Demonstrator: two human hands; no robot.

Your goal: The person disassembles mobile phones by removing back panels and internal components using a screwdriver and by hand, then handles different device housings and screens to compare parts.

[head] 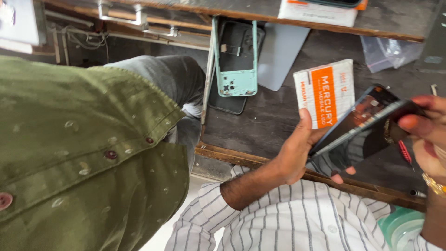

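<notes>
Far left: a second person in an olive-green buttoned shirt [83,153] and grey trousers [167,81], standing close against the table's near edge; none of their hands shows. Left of centre, on the dark wooden table [274,116]: a mint-green phone frame [235,58] lying face down with its camera cut-outs toward the viewer, resting on a dark rear panel [227,102], and just right of it a grey flat sheet [278,56]. Centre right: a white and orange printed packet [325,93], lying flat, partly behind the thumb. Left hand [297,153]: closed around the lower end of a dark smartphone [367,125], thumb up along its near edge, fingertips curling out beneath it; striped white sleeve [260,214] below. The smartphone is held above the table, tilted on edge, its long axis running from lower left up to upper right, screen side facing up and left. Right hand [427,135]: at the frame's right edge, fingers pinching the upper right end of the same smartphone, a gold bracelet [434,186] at the wrist. Both hands grip it, one at each end, the left carrying more of its length. Below the phone: a red-handled tool [405,152], partly hidden. Upper right: a clear plastic bag [390,51]. Bottom right corner: a pale green round lid [402,227].
</notes>
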